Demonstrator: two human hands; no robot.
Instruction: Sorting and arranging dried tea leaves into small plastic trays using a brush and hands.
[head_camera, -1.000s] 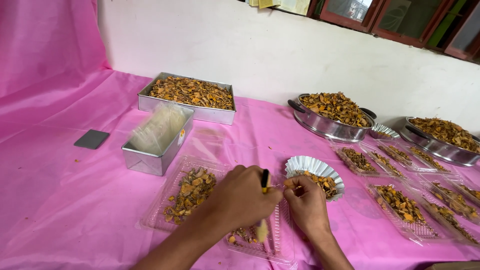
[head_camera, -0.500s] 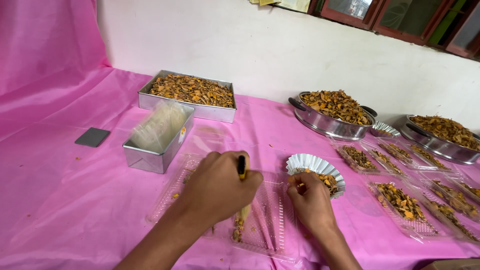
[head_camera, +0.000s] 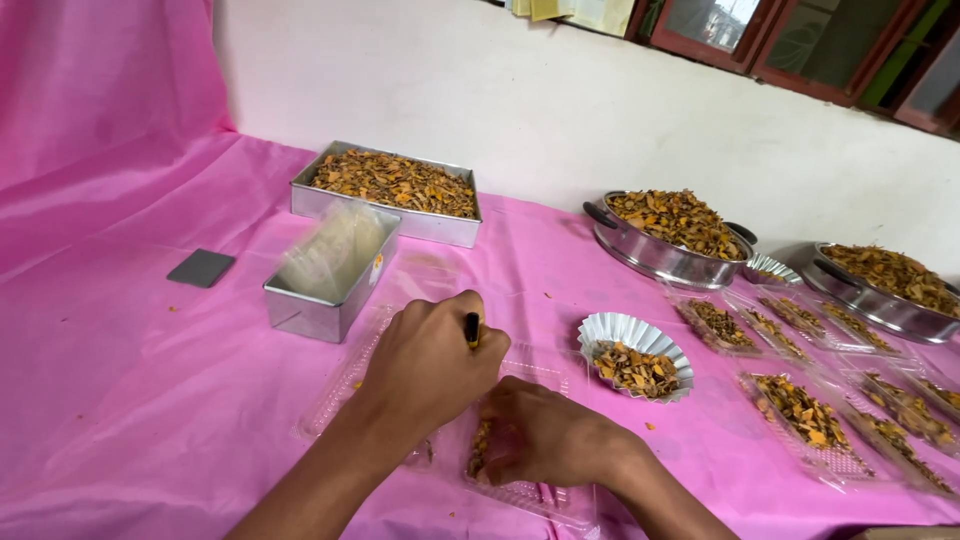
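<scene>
Two hands, left (head_camera: 425, 365) and right (head_camera: 545, 435), are seen. Two round pans (head_camera: 665, 250) (head_camera: 880, 300), two rectangular tins (head_camera: 395, 195) (head_camera: 325, 290) and two fluted cups (head_camera: 635, 350) (head_camera: 770, 268) are counted.

Tablecloth (head_camera: 130, 400): bright pink, plain, with the same pink on the hanging cloth (head_camera: 100, 80) behind. Wall (head_camera: 480, 110): off-white, faintly stained. Window frame (head_camera: 800, 55): dark red-brown. Rectangular tray (head_camera: 385, 212): silver metal, filled with orange-brown chips. Small tin (head_camera: 318, 312): silver, holding clear, pale wrappers. Flat tile (head_camera: 201, 268): dark grey. Round pans (head_camera: 660, 258): silver with black handles, heaped with yellow-orange and brown pieces. Fluted cup (head_camera: 610, 330): shiny silver, pleated rim, orange-brown filling. Clear plastic box (head_camera: 530, 495): transparent, ribbed. Pen (head_camera: 471, 330) in left hand (head_camera: 430, 365): black with a yellow band.
</scene>
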